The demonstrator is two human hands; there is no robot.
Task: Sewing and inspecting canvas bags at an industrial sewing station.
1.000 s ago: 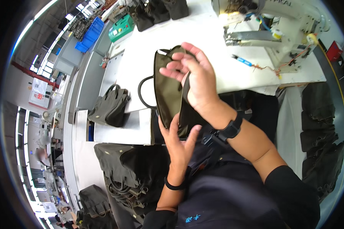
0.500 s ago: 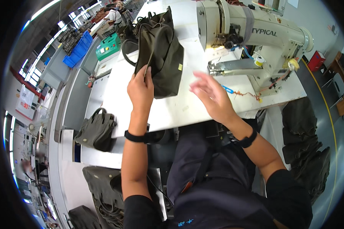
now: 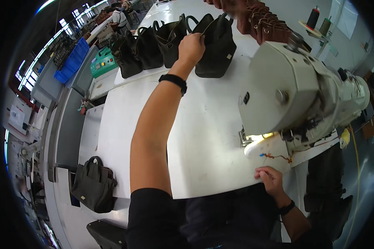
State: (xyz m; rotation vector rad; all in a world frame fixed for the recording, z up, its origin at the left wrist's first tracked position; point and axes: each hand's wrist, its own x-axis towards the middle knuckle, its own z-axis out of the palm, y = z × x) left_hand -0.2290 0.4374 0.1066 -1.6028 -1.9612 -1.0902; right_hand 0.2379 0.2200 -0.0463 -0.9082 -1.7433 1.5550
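Note:
My left hand reaches far forward, its fingers closed on the upper edge of a dark olive handbag standing upright on the white table. Beside that bag, to the left, stands a row of similar olive handbags, the nearest being a handbag with its top gaping. My right hand hovers at the table's front edge, fingers curled in toward the thumb; whatever they may hold is too small to make out. Just beyond it lie orange-brown threads with a small blue piece at one end, under the white sewing machine.
Reddish-brown bags are heaped behind the machine. Thread spools stand at the back right. An olive handbag sits at the lower left. A green box and a blue crate are on the left; dark pieces hang at the right.
My left hand has carried the handbag forward and right, setting it on the table by the row. My right hand has drawn back to the table's front edge, its fingers now curled. The view has shifted.

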